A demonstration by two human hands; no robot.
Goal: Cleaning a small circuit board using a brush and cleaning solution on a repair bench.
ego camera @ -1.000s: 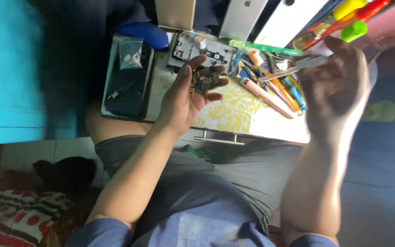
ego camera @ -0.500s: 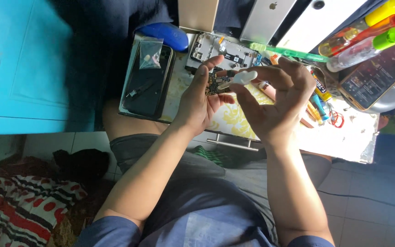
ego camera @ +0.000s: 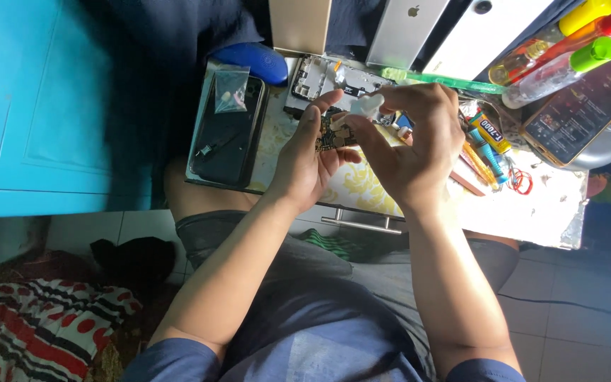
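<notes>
In the head view, the left hand (ego camera: 305,166) cradles a small dark circuit board with metal shields (ego camera: 334,133) between thumb and curled fingers, held just above the pale, yellow-patterned table (ego camera: 362,187). The right hand (ego camera: 415,145) is closed on a small white wad, perhaps tissue or cloth (ego camera: 365,106), pinched at the fingertips and pressed against the board's upper edge.

The board looks light, stiff and fragile; its edges seem the safest place to grip, away from the components. The wad appears soft and easily crushed.

To the left lies a black phone (ego camera: 224,141) with a small clear plastic bag (ego camera: 232,90) on it. An opened phone frame (ego camera: 319,81) sits behind the hands. The board's far side is hidden by the fingers, and what the wad is made of cannot be told.
</notes>
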